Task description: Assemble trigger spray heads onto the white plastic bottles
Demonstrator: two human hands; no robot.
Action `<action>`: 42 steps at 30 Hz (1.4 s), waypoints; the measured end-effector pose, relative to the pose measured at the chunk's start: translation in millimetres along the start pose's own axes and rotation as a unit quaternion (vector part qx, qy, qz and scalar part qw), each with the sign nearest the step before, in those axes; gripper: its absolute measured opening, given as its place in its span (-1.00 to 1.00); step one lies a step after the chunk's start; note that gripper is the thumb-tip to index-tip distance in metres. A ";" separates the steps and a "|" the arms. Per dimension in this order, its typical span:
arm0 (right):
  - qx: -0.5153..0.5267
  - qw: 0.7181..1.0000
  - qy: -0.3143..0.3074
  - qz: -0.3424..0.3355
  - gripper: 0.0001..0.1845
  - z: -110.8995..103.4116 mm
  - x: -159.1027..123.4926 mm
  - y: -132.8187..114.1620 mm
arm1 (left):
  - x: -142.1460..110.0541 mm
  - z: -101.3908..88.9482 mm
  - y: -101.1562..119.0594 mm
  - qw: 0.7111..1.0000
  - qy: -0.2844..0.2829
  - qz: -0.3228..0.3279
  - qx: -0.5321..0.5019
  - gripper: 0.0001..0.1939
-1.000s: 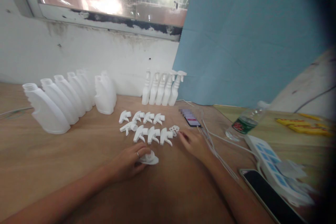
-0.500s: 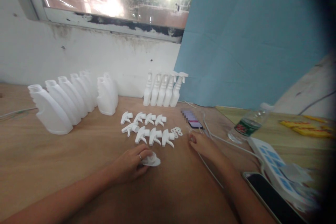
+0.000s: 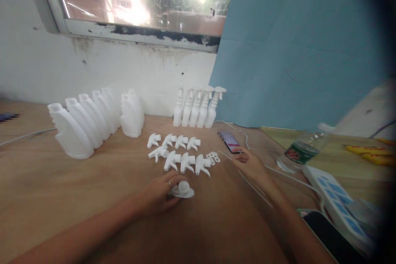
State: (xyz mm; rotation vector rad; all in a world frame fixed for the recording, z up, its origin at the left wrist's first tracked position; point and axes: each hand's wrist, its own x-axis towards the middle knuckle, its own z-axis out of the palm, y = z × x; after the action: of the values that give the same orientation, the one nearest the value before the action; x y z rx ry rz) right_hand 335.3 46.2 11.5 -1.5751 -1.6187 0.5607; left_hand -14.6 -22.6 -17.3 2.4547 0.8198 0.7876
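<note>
Head view: a person's right hand has moved away from the small flat white rings to the near end of a dark phone with a lit screen, its fingers bent together at the phone's edge; whether they pinch it cannot be told. A thin white cable passes by that hand, and what seems to be its loose end lies to the left of the fingers, apart from the phone. The shift leaves the rings lying free, between the hands and farther out.

The left hand, ringed on one finger, stays pinched on a white plastic piece with a round raised top and a flat base, low over the brown wooden tabletop. Just beyond it lie eight white plastic trigger heads in two rows.

Well to the right of the right hand, a clear plastic bottle wears a green label marked in red and white; its brand cannot be read. Nor can the red marks on yellow packets or the phone's blurred screen.
</note>
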 end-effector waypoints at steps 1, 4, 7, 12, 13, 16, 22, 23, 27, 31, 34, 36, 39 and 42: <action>0.044 0.999 -0.007 0.007 -0.65 -0.8 -0.8 -3.2 | 0.2 0.4 -0.2 1.000 0.003 0.000 -0.004 -0.50; 0.129 0.991 -0.004 0.027 -0.68 -1.8 -5.3 -16.8 | 0.7 2.0 -0.6 1.000 0.014 -0.006 -0.020 -0.52; 0.248 0.968 0.006 0.021 -0.71 -1.4 -9.1 -30.0 | 1.1 3.1 -0.6 0.999 0.020 -0.012 -0.032 -0.52; 0.377 0.926 -0.005 -0.004 -0.61 7.4 -12.9 -37.1 | 0.8 3.0 -0.7 0.999 0.017 -0.015 -0.024 -0.54; 0.370 0.929 -0.001 -0.007 -0.63 11.2 -14.7 -38.0 | 0.7 3.0 -0.9 0.999 0.016 -0.016 -0.023 -0.54; 0.315 0.949 -0.015 -0.026 -0.73 25.5 -23.7 -46.3 | 0.3 3.5 -1.4 0.999 0.017 -0.021 -0.020 -0.54; 0.201 0.961 -0.145 -0.121 -0.69 60.7 -48.2 -87.1 | -0.2 1.9 0.2 1.000 0.020 -0.015 -0.016 -0.54; 0.196 0.958 -0.161 -0.136 -0.68 66.5 -51.3 -92.9 | -0.2 1.1 0.8 1.000 0.018 -0.012 -0.014 -0.54; 0.182 0.948 -0.193 -0.173 -0.67 84.6 -58.4 -105.4 | -0.7 -0.8 1.8 1.000 0.022 0.000 0.000 -0.52; 0.163 0.948 -0.192 -0.195 -0.67 91.8 -60.9 -107.6 | -1.2 0.7 -1.0 1.000 0.025 0.004 0.000 -0.47; 0.157 0.950 -0.174 -0.208 -0.69 92.7 -62.4 -107.5 | -1.6 1.8 -2.4 1.000 0.023 -0.002 -0.001 -0.46; 0.160 0.949 -0.169 -0.214 -0.71 93.3 -63.2 -106.6 | -1.7 1.9 -2.4 1.000 0.022 -0.002 -0.002 -0.46; 0.168 0.947 -0.176 -0.211 -0.73 95.4 -64.2 -104.0 | -1.6 1.7 -2.1 1.000 0.016 -0.003 0.001 -0.46; 0.162 0.947 -0.179 -0.213 -0.74 96.9 -65.7 -102.4 | -1.4 2.3 -2.7 1.000 0.012 -0.010 0.009 -0.46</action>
State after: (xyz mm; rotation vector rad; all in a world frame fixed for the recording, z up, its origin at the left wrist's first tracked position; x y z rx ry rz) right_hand 190.7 -10.4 18.7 -0.8784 -1.9454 0.8571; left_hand -15.2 -22.0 -21.0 2.4539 0.8628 0.8067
